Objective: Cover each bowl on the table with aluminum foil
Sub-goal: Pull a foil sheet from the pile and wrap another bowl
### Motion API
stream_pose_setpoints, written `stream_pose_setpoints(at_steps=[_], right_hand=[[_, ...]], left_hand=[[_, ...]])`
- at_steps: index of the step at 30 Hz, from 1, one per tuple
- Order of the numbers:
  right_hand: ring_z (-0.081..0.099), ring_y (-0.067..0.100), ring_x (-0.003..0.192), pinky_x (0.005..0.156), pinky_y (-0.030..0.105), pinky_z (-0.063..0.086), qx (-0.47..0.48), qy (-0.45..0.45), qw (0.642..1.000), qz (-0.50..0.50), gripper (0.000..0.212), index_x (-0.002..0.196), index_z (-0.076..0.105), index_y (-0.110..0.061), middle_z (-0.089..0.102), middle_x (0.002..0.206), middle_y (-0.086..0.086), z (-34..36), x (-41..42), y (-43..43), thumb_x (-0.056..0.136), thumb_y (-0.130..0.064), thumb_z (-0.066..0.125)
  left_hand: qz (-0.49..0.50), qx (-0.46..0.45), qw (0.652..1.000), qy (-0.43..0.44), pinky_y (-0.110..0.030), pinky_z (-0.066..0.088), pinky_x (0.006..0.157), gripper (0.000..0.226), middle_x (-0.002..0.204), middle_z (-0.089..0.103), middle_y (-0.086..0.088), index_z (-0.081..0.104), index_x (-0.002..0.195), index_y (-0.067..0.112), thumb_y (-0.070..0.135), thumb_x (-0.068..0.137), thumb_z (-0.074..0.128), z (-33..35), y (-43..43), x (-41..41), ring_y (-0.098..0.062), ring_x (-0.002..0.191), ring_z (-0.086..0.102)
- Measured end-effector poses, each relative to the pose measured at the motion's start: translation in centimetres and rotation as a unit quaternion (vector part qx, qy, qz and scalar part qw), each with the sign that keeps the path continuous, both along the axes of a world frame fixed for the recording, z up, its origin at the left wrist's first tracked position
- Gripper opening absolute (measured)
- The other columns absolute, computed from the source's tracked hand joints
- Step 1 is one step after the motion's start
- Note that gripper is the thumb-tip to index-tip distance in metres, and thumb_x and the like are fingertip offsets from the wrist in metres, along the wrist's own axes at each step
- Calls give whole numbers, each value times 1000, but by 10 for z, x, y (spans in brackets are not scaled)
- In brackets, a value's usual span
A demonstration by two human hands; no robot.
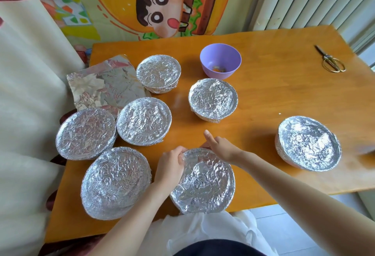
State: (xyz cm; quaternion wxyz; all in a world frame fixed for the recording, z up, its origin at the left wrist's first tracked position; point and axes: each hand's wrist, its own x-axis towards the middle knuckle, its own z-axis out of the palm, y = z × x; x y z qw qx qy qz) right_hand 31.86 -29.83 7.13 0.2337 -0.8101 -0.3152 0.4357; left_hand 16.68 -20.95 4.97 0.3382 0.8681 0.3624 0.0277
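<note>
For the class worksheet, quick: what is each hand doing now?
Left hand: pinching the foil at the left rim of the near bowl.
Right hand: fingers curled over the foil at the far rim, thumb raised.

Gold-handled scissors (326,56), cartoon-print cloth (162,6), cream curtain (26,93)

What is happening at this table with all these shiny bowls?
A person is covering bowls with foil. Both hands work on the nearest bowl: the left hand pinches the foil at its rim, the right hand grips the far rim. Six other bowls are already covered. The purple bowl is still uncovered, and a spare foil sheet lies at the left.
</note>
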Motion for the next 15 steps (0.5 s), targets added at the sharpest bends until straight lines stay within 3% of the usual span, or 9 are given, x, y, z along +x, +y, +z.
stream_pose_setpoints(at_steps=[2,4,6,8,10,13,15], right_hand=[[33,15,47,52,25,27,-2,-18,1000,6,62,51,30,-17,34,50,1,-3,-3,-4,99,-51,12],[43,19,55,59,28,35,-8,-22,1000,15,69,58,51,-13,45,56,7,-9,-5,-7,98,-53,11],[53,19,65,66,28,39,-13,-16,1000,20,73,92,71,-11,57,69,12,-12,-4,-10,98,-53,11],[46,16,60,60,27,37,-2,-6,999,32,76,108,68,-6,52,68,10,-12,-1,-9,97,-54,11],[44,20,58,58,29,35,17,-39,998,48,70,108,62,2,52,70,9,-10,3,-6,99,-51,17],[60,33,76,67,37,43,46,-101,994,27,42,101,61,2,64,82,15,-16,10,-5,103,-27,31],[60,28,76,66,36,43,46,-104,994,4,34,105,60,3,66,90,14,-18,11,-5,102,-17,33]], left_hand=[[-1,-4,1000,-2,-23,52,65,29,89,72,-6,62,118,15,5,96,47,-2,-2,0,-20,77,68],[-4,-2,1000,-2,-25,53,66,29,89,72,-7,62,118,15,5,96,47,-2,-5,-1,-20,77,68],[-5,-2,1000,-2,-27,53,67,29,91,72,-6,61,119,15,5,96,47,-1,-6,0,-21,78,68],[1,-3,1000,-1,-31,54,70,30,94,72,-7,60,120,15,3,95,47,-1,-3,5,-23,80,67],[22,4,1000,2,-32,53,75,32,102,70,-6,60,120,14,0,94,48,0,2,9,-22,89,65],[55,-12,998,23,-26,48,82,37,119,62,-5,54,124,12,-4,92,45,-1,6,10,-20,107,57],[55,-39,997,42,-22,44,84,38,128,56,-5,49,129,11,-2,94,41,0,8,9,-19,112,54]])
